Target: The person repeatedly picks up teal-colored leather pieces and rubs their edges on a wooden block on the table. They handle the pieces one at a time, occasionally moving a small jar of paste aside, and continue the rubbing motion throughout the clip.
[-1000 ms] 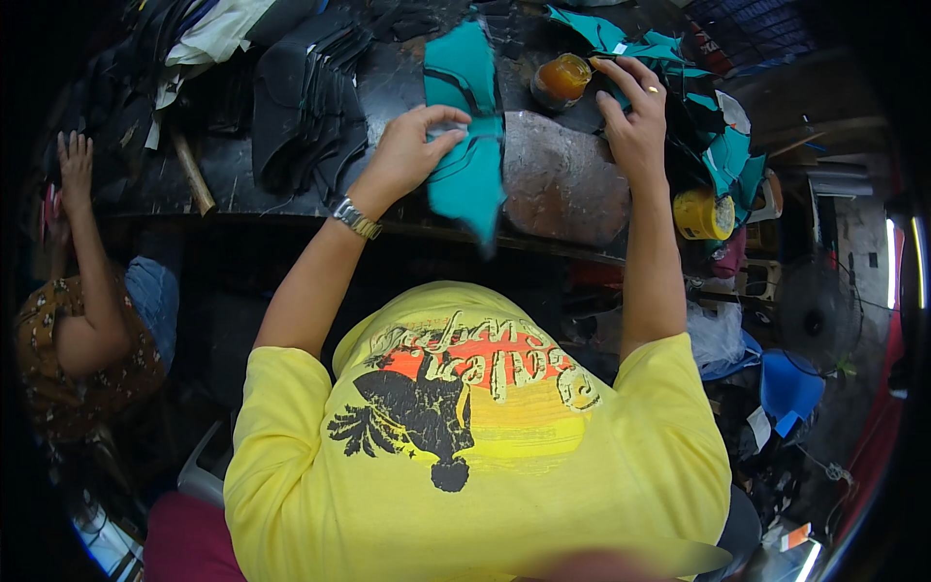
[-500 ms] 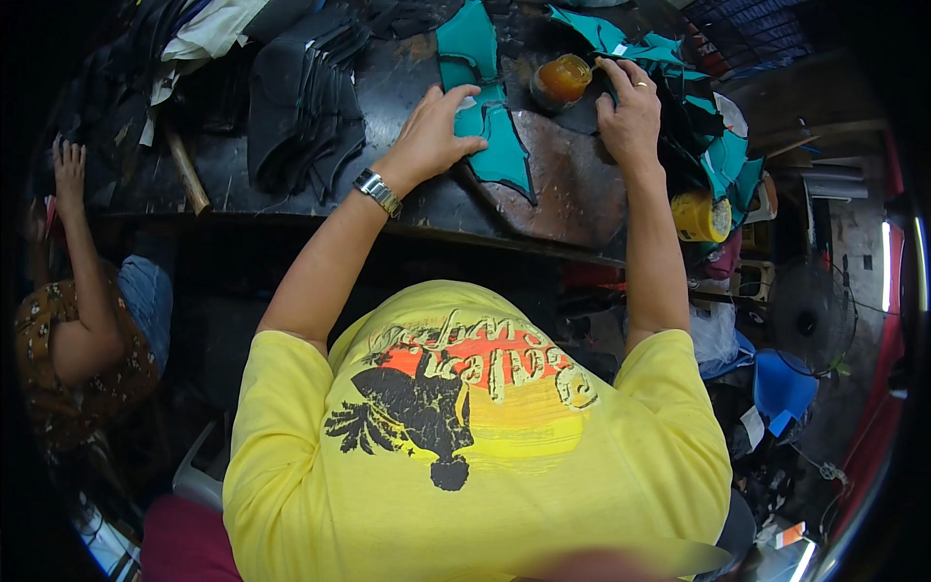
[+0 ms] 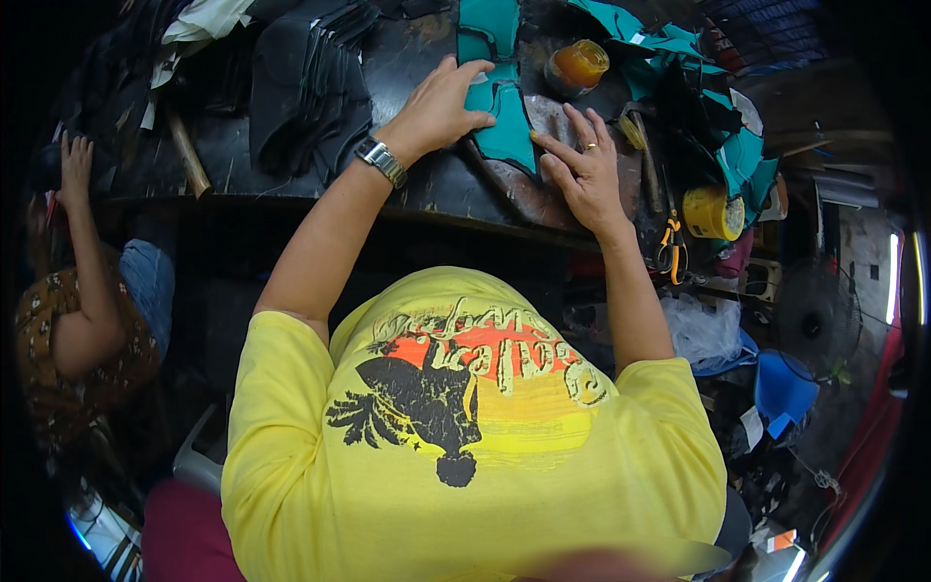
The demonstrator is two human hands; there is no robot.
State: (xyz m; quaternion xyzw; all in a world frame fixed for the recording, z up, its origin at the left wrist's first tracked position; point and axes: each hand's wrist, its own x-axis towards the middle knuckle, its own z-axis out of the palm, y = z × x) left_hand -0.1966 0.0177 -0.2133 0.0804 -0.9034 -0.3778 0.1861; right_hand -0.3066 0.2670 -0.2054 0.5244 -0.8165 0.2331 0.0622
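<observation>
Teal cut piece (image 3: 506, 136) lies flat on the dark workbench (image 3: 407, 184), near its front edge | left hand (image 3: 441, 102) rests open, palm down, on the piece's left edge | right hand (image 3: 582, 173) open, fingertips pressing its right edge | amber jar (image 3: 576, 66) just behind | yellow-handled scissors (image 3: 669, 244) to the right

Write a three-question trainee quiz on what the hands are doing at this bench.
1. True or false: both hands press flat on the teal cut piece.
2. What does the left hand wear at the wrist? A) wristwatch B) glove C) nothing
3. What lies at the bench's right edge, beside the yellow tub?

Key: 1 true, the right hand at the piece's lower edge. 2 A. 3 yellow-handled scissors.
</observation>
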